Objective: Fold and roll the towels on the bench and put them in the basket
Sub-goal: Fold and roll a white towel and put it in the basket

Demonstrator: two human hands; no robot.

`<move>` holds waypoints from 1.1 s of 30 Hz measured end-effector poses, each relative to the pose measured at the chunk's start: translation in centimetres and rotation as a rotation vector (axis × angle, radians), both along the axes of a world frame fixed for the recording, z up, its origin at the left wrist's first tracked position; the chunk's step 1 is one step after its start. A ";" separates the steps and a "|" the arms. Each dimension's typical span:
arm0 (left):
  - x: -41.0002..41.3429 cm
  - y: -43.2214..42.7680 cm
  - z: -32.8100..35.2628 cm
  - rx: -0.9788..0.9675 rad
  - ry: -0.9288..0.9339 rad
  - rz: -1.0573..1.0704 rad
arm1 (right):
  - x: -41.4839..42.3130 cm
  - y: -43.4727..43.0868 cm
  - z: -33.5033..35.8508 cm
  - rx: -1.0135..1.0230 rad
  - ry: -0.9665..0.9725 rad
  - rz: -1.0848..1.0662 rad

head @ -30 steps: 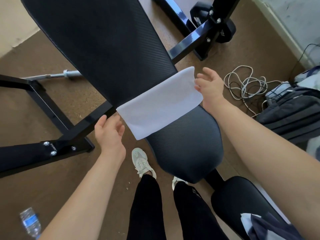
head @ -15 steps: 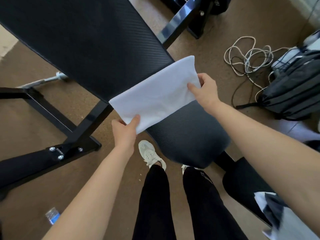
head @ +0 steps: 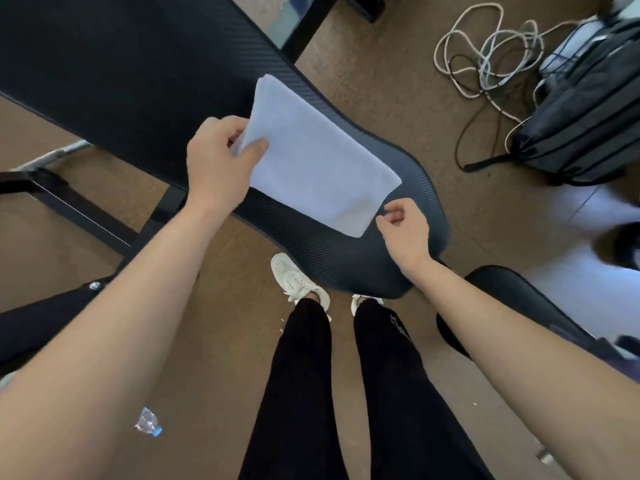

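This is looking like a home gym: a padded black weight bench (head: 138, 81) on a black steel frame (head: 308, 26) is serving as the worktop, a metal bar (head: 55, 155) is lying on the brown carpet (head: 381, 98), and a backpack (head: 588, 116), loose cords (head: 485, 46) and a water bottle (head: 148, 421) are lying around it.

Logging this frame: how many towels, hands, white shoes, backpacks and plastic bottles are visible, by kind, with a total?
White towel: 1
Hands: 2 (left hand, right hand)
White shoes: 2
Black backpack: 1
Plastic bottle: 1
Total: 7
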State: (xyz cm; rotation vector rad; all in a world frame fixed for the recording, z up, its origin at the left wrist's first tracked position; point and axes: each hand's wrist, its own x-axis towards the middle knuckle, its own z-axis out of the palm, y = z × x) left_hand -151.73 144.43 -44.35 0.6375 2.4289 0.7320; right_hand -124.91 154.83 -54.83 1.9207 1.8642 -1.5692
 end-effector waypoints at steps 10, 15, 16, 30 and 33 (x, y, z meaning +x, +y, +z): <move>1.3 2.2 0.5 0.062 0.203 -0.082 | -2.3 4.6 -0.9 -0.377 0.232 -0.086; 5.7 2.4 0.6 0.126 0.112 -0.124 | -1.3 5.7 -0.9 -0.562 0.327 -0.145; 6.8 2.4 0.5 0.126 0.091 -0.133 | -1.0 5.8 -0.9 -0.596 0.354 -0.171; 18.2 3.8 -6.9 -0.046 0.035 -0.203 | 0.4 6.4 -0.9 -0.789 0.472 -0.262; 18.3 4.1 -8.4 -0.093 0.029 -0.193 | 0.4 6.5 -0.9 -0.802 0.470 -0.261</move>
